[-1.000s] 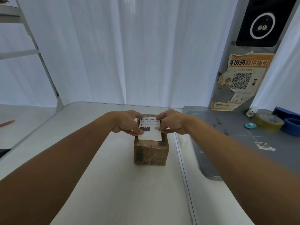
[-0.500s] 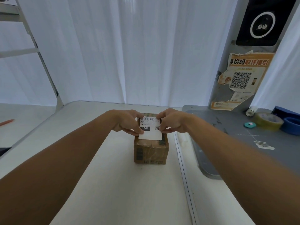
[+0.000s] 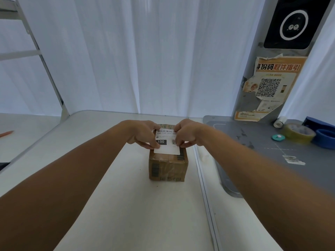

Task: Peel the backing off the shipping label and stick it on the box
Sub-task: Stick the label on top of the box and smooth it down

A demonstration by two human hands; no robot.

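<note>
A small brown cardboard box (image 3: 167, 168) wrapped in clear tape stands on the white table (image 3: 126, 205), in the middle of the view. A white shipping label (image 3: 166, 142) with a barcode, "150" in a black block and a small QR code hovers over the box top. My left hand (image 3: 145, 134) pinches the label's left edge between thumb and fingers. My right hand (image 3: 186, 133) pinches its right edge the same way. Whether the label touches the box top I cannot tell. No backing sheet is visible.
A grey mat (image 3: 272, 151) lies to the right with a yellowish tape roll (image 3: 298, 133), a blue tape roll (image 3: 325, 138), a small teal disc (image 3: 278, 137) and a paper scrap (image 3: 292, 159). A grey post with a QR poster (image 3: 268, 87) stands behind. White curtain at the back.
Both hands and the label stay over the box top; the grip is the same. Only a very slight shift of the view is visible.
</note>
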